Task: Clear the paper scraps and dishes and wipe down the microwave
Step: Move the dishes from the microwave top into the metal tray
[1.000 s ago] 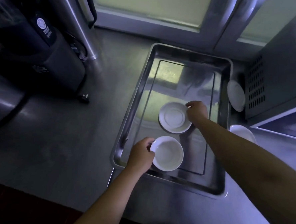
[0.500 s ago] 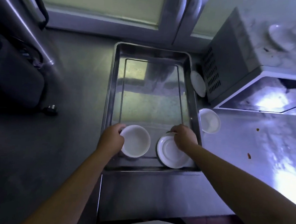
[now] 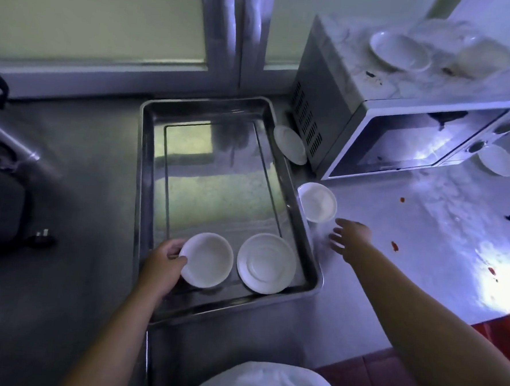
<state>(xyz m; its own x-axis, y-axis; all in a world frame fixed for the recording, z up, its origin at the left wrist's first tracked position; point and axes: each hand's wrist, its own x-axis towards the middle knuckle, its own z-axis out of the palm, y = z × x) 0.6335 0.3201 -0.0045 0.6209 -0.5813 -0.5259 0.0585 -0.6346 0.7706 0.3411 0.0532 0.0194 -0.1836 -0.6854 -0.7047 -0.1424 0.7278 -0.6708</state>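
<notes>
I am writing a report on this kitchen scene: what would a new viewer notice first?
A steel tray fills the middle of the counter; at its near end the left hand grips a white bowl beside a saucer. The open right hand stretches toward a small bowl just right of the tray. At upper right, a stained microwave carries a plate.

A kitchen: a stainless-steel tabletop (image 3: 84, 182) carries a large steel tray (image 3: 141, 186) holding a white bowl (image 3: 208, 260) and a white plate (image 3: 266, 263). A microwave (image 3: 400, 139) stands at upper right with a dish (image 3: 399, 51) on top, and red food specks (image 3: 395, 246) dot the tabletop.
</notes>
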